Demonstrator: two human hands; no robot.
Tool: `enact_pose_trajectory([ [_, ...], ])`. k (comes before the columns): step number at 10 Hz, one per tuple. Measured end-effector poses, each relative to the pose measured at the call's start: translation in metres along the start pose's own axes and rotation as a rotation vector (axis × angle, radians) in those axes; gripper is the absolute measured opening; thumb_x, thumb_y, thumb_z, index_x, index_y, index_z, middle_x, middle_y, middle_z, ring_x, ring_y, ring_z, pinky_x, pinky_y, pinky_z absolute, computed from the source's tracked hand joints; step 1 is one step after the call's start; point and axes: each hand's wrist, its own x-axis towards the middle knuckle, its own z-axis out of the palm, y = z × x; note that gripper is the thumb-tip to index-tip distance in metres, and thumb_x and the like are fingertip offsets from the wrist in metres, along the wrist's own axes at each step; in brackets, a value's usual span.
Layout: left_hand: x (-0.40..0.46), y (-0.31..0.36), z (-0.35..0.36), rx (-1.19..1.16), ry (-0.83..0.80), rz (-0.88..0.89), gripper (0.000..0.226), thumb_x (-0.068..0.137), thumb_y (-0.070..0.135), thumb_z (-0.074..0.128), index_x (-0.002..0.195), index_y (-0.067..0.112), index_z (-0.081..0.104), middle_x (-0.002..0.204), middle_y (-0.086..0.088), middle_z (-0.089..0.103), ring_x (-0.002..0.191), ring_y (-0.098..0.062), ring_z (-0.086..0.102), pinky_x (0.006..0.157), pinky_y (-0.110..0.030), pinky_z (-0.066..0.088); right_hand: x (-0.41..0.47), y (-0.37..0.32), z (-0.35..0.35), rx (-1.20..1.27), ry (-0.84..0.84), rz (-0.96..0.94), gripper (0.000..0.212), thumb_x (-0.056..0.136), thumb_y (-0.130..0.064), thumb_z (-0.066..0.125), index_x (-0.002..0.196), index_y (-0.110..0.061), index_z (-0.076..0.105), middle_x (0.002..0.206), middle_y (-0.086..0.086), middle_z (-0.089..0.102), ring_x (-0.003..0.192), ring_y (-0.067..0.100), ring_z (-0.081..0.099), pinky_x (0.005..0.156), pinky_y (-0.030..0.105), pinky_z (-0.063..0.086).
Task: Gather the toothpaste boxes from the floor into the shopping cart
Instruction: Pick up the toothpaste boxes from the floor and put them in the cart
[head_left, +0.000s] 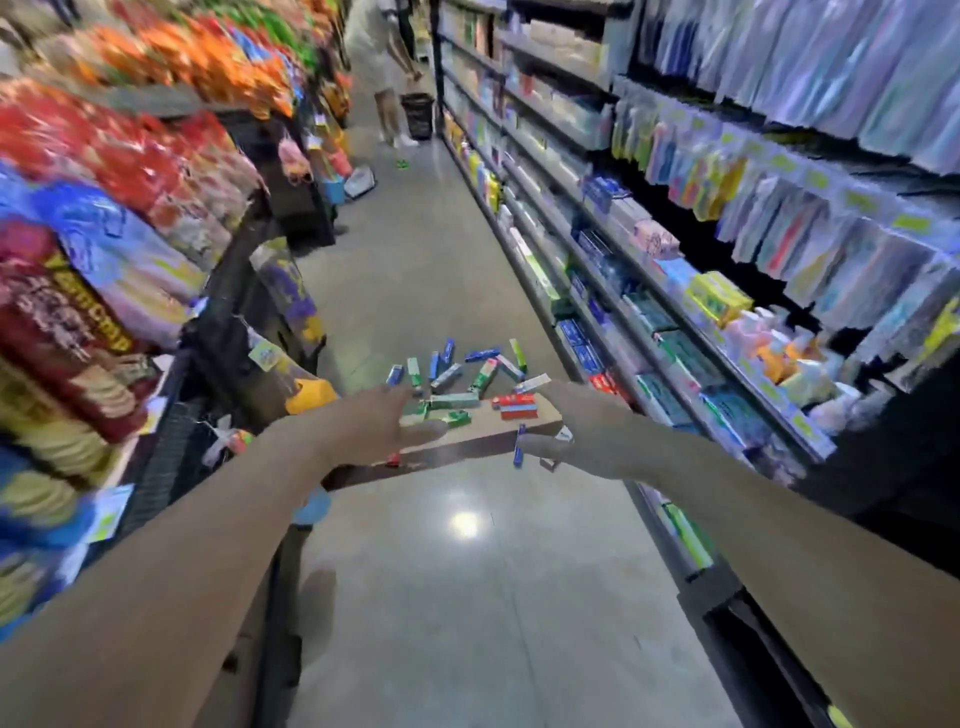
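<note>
A shop aisle runs ahead, with a shiny grey floor (415, 249) between two long racks. On the left side stand shelves of snack bags (130, 171), red, orange and blue, all blurry. On the right side are shelves (597, 249) with small boxes, and packets hang on hooks above them. Far down the aisle a person (382, 67) stands next to a black basket (418, 114), well away from everything else. Two bare arms reach forward and hold up a flat brown cardboard piece (467, 441), tilted, with its right end higher. The left hand (379, 421) holds the left part of it, thumb lying along the top near some green boxes; the other fingers go under and cannot be seen. The right hand (566, 431) grips the right end with fingers curled at the edge, and one blue box (519, 446) hangs down next to those fingers. On the cardboard lie about five toothpaste boxes: green ones (452, 410) near the left hand and red ones (517, 406) near the right hand. Past the cardboard, more toothpaste boxes (462, 366) lie scattered on the floor, blue, green and white, about ten of them, pointing every which way; the cardboard hides part of that heap, so the count is not sure. A yellow thing (311, 395) sticks out from the left rack, just beside the left arm
</note>
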Motion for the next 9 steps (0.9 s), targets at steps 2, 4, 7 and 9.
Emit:
enact_pose_trajectory([
  [2, 0.07, -0.058, -0.039, -0.016, -0.019, -0.024, 0.084, 0.091, 0.067, 0.041, 0.153, 0.016, 0.02, 0.154, -0.011, 0.031, 0.139, -0.029, 0.033, 0.109, -0.037, 0.031, 0.105, -0.039, -0.014, -0.103, -0.024, -0.02, 0.088, 0.084, -0.075, 0.047, 0.15, -0.019, 0.029, 0.152, -0.001, 0.036, 0.136, 0.022, 0.034, 0.108, 0.042, 0.034],
  [4, 0.15, -0.088, -0.054, -0.049, -0.067, -0.049, 0.086, 0.09, 0.069, 0.039, 0.155, 0.017, 0.016, 0.156, -0.012, 0.027, 0.139, -0.03, 0.033, 0.11, -0.039, 0.032, 0.201, -0.021, -0.023, -0.136, -0.05, -0.032, 0.091, 0.086, -0.074, 0.043, 0.154, -0.019, 0.02, 0.159, 0.0, 0.024, 0.143, 0.023, 0.026, 0.114, 0.042, 0.026],
  [7, 0.302, -0.107, -0.087, -0.048, -0.092, -0.106, 0.091, 0.086, 0.076, 0.034, 0.153, 0.016, 0.022, 0.151, -0.013, 0.035, 0.138, -0.031, 0.034, 0.111, -0.046, 0.032, 0.38, 0.028, -0.058, -0.15, -0.123, -0.103, 0.095, 0.083, -0.079, 0.039, 0.156, -0.022, 0.015, 0.163, -0.003, 0.017, 0.148, 0.018, 0.018, 0.118, 0.042, 0.021],
  [9, 0.383, -0.122, -0.115, -0.18, -0.091, -0.198, 0.088, 0.086, 0.072, 0.042, 0.15, 0.013, 0.028, 0.148, -0.013, 0.038, 0.135, -0.03, 0.038, 0.107, -0.041, 0.034, 0.485, 0.041, -0.082, -0.14, -0.154, -0.143, 0.102, 0.073, -0.089, 0.033, 0.151, -0.023, 0.026, 0.154, -0.001, 0.035, 0.138, 0.021, 0.035, 0.11, 0.04, 0.031],
])
